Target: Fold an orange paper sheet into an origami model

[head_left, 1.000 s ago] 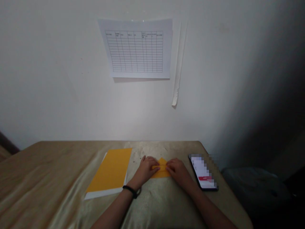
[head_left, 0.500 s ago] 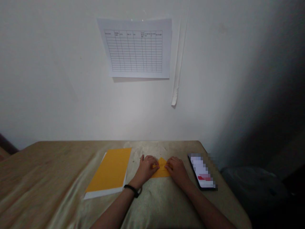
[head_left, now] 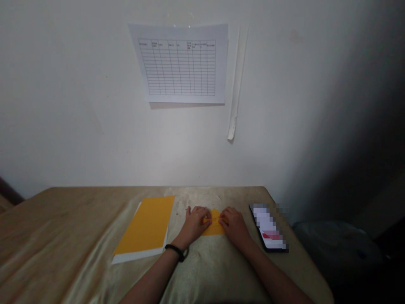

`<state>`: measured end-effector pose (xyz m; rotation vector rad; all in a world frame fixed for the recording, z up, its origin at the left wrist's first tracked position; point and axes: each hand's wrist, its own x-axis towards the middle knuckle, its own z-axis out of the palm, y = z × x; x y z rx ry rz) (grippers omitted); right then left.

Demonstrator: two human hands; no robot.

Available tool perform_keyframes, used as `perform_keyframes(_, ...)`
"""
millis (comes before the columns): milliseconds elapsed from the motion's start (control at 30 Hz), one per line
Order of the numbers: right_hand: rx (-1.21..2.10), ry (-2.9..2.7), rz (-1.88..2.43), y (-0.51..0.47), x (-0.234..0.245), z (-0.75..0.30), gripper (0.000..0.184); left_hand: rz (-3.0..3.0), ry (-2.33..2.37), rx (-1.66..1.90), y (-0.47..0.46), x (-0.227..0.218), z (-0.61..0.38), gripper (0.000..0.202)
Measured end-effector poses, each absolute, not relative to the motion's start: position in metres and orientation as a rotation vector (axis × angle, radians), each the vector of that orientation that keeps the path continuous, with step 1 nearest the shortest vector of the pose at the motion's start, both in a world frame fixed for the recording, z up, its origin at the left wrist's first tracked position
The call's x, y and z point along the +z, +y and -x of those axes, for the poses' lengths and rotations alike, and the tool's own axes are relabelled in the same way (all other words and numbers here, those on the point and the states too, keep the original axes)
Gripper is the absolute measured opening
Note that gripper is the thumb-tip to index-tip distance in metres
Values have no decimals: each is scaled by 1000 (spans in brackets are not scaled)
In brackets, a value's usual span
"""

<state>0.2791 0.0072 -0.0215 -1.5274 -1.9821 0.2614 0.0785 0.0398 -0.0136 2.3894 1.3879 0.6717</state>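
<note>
Right hand [head_left: 234,221] has edged inward; it and left hand [head_left: 195,220] pinch folded yellow paper [head_left: 214,229].

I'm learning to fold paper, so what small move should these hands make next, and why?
Perhaps press the creased band of the small folded yellow-orange paper flatter: the left hand and right hand pinch it at opposite sides, and the part between them looks creased and uneven.

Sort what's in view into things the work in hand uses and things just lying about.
In use:
folded yellow paper
left hand and right hand, gripping it

Apparently lying about:
flat yellow sheet over white paper, untouched
phone
printed chart on the wall
</note>
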Motion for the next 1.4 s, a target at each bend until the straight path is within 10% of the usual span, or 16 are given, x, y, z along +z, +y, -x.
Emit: perform_keyframes(1400,3,-1996,1494,3,-24,-270,6,-2502,1289,515,42,-19,-73,13)
